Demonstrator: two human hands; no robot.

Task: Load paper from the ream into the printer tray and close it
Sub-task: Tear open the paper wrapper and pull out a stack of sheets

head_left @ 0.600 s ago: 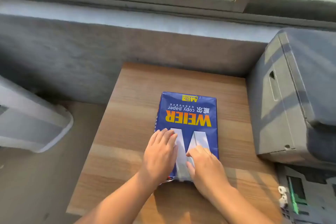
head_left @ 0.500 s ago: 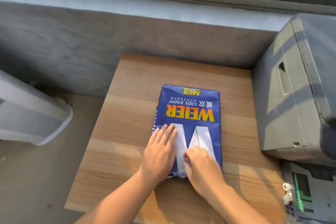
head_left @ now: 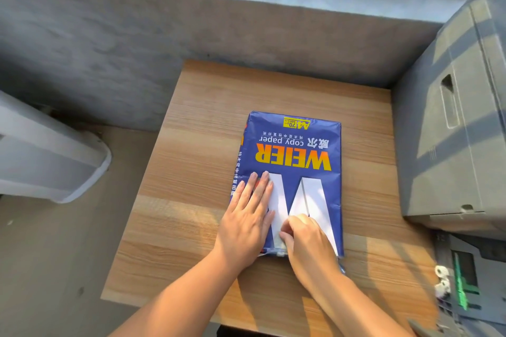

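A blue ream of copy paper [head_left: 295,156] with yellow lettering lies flat on the wooden table [head_left: 197,145], its torn near end toward me. My left hand [head_left: 246,219] rests flat on the ream's near left part, fingers straight and together. My right hand [head_left: 306,241] sits on the near end of the ream with its fingers curled at the wrapper; whether it grips the wrapper or paper is hidden. The grey printer [head_left: 460,123] stands at the right. Its pulled-out tray [head_left: 471,282], with a green guide, shows at the lower right.
A grey concrete wall and window sill run behind the table. A white appliance [head_left: 49,156] stands on the floor to the left. The table's left and near edges drop off to the floor.
The camera has tilted down and moved closer. My right hand's fingers have curled tighter at the ream's near end. My left hand stays flat on the ream.
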